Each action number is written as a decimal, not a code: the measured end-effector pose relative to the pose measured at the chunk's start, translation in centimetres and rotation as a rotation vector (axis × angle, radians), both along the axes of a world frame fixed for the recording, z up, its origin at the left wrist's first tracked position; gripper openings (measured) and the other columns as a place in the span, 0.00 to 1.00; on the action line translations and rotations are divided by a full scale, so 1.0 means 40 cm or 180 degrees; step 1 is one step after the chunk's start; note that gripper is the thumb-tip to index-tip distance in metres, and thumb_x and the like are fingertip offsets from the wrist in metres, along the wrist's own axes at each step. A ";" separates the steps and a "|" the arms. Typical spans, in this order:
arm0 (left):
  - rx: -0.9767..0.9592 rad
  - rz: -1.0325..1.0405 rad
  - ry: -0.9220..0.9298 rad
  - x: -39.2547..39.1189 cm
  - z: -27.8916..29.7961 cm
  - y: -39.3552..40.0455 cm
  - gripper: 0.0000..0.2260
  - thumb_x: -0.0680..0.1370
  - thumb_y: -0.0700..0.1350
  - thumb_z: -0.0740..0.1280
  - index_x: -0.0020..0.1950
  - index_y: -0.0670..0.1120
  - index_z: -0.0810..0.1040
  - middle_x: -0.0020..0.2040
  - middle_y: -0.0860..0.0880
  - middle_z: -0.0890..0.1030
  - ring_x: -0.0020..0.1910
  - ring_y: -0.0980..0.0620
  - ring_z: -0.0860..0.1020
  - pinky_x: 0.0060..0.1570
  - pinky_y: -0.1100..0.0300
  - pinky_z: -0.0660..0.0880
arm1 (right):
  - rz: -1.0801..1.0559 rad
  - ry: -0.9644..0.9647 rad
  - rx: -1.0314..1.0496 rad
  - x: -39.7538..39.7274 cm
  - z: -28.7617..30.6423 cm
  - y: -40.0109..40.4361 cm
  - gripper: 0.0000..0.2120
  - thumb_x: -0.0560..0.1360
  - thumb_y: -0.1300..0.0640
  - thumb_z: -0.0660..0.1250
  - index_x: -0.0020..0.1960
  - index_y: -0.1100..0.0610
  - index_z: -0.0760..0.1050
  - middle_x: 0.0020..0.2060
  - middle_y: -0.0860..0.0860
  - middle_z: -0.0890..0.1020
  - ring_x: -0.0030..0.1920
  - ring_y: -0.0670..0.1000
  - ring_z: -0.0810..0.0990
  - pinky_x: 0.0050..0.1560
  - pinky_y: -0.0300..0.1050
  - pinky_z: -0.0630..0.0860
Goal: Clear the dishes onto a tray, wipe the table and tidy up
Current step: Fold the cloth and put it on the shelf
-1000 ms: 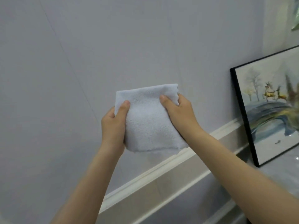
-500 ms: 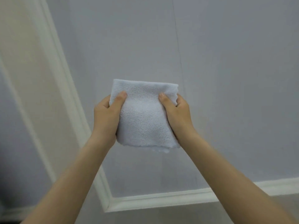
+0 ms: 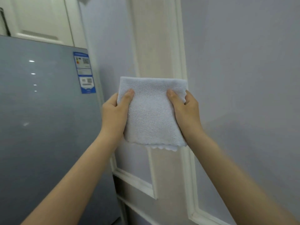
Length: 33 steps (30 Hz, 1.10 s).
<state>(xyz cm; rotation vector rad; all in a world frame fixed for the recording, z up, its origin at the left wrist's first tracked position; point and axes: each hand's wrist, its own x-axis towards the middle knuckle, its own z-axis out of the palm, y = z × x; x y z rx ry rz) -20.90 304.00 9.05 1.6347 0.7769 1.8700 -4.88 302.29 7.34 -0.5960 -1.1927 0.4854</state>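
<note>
Glossy grey fridge (image 3: 45,111) newly in view, fluffy folded square cloth (image 3: 151,111)

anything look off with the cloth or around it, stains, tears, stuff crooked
Nothing stands out. The folded white cloth looks clean and whole, held up by the left hand and right hand; the fridge label sits straight.

cloth (image 3: 151,111) between left hand (image 3: 114,114) and right hand (image 3: 186,111) | fridge (image 3: 45,111) left

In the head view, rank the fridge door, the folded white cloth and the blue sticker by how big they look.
1. fridge door, largest by far.
2. white cloth, held up close to the camera by the left hand and right hand, so it looks bigger than it really is.
3. blue sticker, smallest.
</note>
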 end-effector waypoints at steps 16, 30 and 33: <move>0.0180 0.2633 0.0184 -0.332 0.074 -0.165 0.12 0.75 0.53 0.67 0.37 0.47 0.73 0.34 0.51 0.75 0.31 0.56 0.73 0.30 0.63 0.71 | 0.2154 0.0009 -0.0028 -0.413 0.057 0.113 0.01 0.76 0.49 0.65 0.46 0.44 0.74 0.43 0.44 0.81 0.42 0.43 0.81 0.40 0.37 0.79; 0.0090 0.4069 0.0855 -0.585 0.041 -0.500 0.11 0.78 0.51 0.64 0.37 0.49 0.73 0.33 0.55 0.75 0.27 0.65 0.74 0.27 0.73 0.70 | 0.3332 0.0059 -0.0019 -0.800 0.005 -0.101 0.02 0.76 0.50 0.65 0.44 0.45 0.74 0.38 0.44 0.80 0.37 0.42 0.79 0.37 0.40 0.77; 0.0087 0.4285 0.0820 -0.656 0.031 -0.556 0.13 0.78 0.51 0.64 0.41 0.42 0.75 0.35 0.50 0.76 0.32 0.60 0.74 0.32 0.67 0.71 | 0.3487 0.0021 -0.0007 -0.886 0.000 -0.146 0.03 0.76 0.51 0.65 0.43 0.47 0.74 0.37 0.46 0.79 0.37 0.44 0.78 0.37 0.41 0.76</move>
